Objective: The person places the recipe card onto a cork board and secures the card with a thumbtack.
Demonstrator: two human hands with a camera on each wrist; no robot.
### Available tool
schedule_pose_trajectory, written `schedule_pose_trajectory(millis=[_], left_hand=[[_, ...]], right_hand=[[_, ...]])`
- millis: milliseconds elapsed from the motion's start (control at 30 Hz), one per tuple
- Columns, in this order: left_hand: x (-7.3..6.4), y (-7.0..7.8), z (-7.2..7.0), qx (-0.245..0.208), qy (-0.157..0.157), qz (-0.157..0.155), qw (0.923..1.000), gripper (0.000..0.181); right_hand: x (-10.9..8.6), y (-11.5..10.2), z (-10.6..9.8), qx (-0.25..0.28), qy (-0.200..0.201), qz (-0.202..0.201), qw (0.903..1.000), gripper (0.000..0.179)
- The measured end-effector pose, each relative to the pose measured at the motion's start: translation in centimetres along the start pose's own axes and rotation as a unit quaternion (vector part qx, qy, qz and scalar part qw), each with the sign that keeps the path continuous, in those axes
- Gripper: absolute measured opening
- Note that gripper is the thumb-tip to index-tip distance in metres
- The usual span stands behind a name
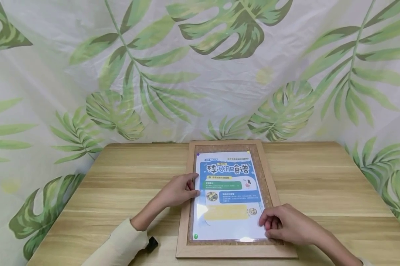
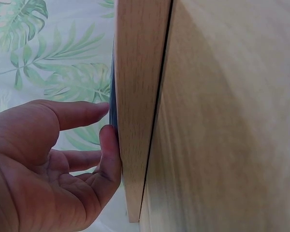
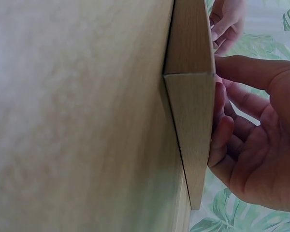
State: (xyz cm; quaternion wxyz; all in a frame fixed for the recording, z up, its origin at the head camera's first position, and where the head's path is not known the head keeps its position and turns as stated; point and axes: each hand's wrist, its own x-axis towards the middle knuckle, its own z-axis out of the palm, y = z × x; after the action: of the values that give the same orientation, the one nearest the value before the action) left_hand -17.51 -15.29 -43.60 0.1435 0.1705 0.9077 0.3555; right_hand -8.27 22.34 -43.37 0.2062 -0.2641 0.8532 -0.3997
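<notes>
A printed sheet (image 1: 228, 225) with blue, green and yellow panels and Chinese lettering lies on a wood-framed cork board (image 1: 183, 236). My left hand (image 1: 179, 191) touches the sheet's left edge with finger and thumb apart; in the left wrist view, the left hand's (image 2: 63, 159) fingertips meet the board's face side. At the sheet's lower right corner, my right hand (image 1: 291, 224) rests its fingertips, the other fingers bent; that corner is partly hidden. Pins show at other corners: a purple pin (image 1: 198, 154), a yellow pin (image 1: 248, 152) and a green pin (image 1: 195, 236).
The board lies flat on a wood-grain table (image 1: 130, 166), reaching its back edge. Behind hangs a leaf-patterned cloth (image 1: 226, 92). A small black object (image 1: 151, 244) is beside the left sleeve (image 1: 125, 242).
</notes>
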Motion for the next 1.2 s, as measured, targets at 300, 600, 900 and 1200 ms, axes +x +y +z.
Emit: schedule_pose_trajectory(millis=[300,600,900,1200], left_hand=[[0.0,-0.2,0.1,0.001,0.000,-0.004,1.0000,0.063],[-0.1,0.0,-0.2,-0.003,-0.007,-0.005,1.0000,0.063],[-0.3,0.0,-1.2,-0.013,-0.031,-0.012,0.9994,0.059],[-1.0,0.0,-2.9,-0.074,-0.074,-0.022,0.9942,0.055]], right_hand=[[-0.1,0.2,-0.2,-0.003,-0.011,-0.015,0.9998,0.010],[-0.1,-0.1,-0.4,-0.008,-0.010,-0.024,0.9996,0.006],[0.0,0.0,-0.6,-0.017,-0.005,-0.035,0.9992,0.005],[0.0,0.2,-0.7,-0.026,-0.003,-0.025,0.9994,0.006]])
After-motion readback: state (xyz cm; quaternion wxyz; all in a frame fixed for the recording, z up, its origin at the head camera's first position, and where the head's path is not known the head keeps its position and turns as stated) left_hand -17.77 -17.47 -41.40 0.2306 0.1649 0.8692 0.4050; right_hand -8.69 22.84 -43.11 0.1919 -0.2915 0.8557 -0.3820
